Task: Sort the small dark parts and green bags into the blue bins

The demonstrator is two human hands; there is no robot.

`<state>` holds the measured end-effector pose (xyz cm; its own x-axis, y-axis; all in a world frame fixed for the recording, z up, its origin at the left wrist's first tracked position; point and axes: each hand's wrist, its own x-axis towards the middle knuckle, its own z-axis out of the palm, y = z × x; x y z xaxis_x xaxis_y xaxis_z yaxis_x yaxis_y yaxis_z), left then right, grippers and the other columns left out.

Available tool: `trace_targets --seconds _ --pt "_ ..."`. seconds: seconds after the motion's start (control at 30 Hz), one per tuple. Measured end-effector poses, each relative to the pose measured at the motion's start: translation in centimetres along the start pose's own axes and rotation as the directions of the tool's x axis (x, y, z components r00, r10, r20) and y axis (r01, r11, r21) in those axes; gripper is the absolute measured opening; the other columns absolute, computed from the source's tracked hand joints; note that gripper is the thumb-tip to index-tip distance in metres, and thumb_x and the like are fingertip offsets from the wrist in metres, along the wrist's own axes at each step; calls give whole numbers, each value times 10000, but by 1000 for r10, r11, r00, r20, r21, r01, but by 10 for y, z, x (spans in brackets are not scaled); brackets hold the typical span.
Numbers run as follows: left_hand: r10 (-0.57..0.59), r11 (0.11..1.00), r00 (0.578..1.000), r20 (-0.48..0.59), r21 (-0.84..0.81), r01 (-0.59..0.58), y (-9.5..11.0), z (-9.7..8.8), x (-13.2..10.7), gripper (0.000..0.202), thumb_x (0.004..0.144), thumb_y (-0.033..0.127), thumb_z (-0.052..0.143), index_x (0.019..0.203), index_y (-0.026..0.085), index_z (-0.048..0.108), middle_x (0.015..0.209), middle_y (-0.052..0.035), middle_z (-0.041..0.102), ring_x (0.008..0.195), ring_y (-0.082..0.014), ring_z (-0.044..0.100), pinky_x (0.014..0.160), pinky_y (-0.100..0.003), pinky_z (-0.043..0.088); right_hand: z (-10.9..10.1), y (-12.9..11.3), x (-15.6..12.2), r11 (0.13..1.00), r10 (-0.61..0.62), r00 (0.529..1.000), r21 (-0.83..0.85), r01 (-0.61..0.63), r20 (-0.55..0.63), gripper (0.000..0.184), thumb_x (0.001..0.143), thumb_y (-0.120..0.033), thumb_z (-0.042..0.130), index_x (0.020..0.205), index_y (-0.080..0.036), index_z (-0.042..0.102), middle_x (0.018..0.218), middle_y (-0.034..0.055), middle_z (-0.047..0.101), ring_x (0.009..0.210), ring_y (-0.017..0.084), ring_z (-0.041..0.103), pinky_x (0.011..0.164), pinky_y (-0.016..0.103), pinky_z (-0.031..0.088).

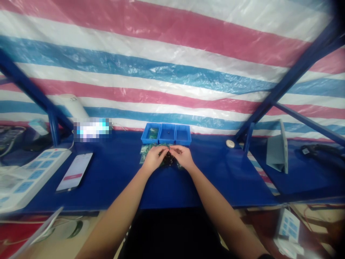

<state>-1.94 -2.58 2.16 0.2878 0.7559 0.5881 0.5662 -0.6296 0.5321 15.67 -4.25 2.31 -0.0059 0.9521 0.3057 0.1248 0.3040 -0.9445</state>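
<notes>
Both of my arms reach forward over the blue table [118, 180]. My left hand [153, 157] and my right hand [182, 155] meet over a pile of small green circuit boards [145, 149] lying just in front of three blue bins. Their fingers are curled together around a small dark part [168, 158] between them; I cannot make out what it is. More green boards show under and beside the hands.
Three joined blue bins [166, 134] stand at the back, the left one with green boards inside. A phone [75, 171] and a white power strip [29, 172] lie at the left. A grey tablet stand [277, 147] and a round white object [230, 143] are at the right. Blue frame bars slant on both sides.
</notes>
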Motion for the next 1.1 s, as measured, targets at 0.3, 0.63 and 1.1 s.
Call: trace_targets --seconds 0.3,0.63,1.1 --pt "-21 1000 1000 9 18 21 -1 -1 0 218 914 342 565 1069 237 675 894 -21 727 786 -166 660 786 -313 513 0 4 1 1000 1 1000 -10 -1 -10 275 776 -335 697 1000 -181 742 899 69 749 775 193 694 752 331 563" --pt "-8 1000 1000 14 14 8 -1 0 0 194 929 356 538 958 231 685 970 -25 733 877 -190 669 822 -338 504 0 4 1 1000 -16 1000 -9 16 -8 253 783 -328 688 986 -188 745 921 68 751 769 192 693 737 323 559" --pt "-38 999 999 18 -4 38 -1 -1 -1 224 922 375 539 1025 235 681 902 -22 721 795 -166 650 787 -306 512 -1 -2 0 1000 4 1000 -27 -5 -22 260 777 -333 694 980 -181 749 887 69 750 750 193 689 737 328 561"
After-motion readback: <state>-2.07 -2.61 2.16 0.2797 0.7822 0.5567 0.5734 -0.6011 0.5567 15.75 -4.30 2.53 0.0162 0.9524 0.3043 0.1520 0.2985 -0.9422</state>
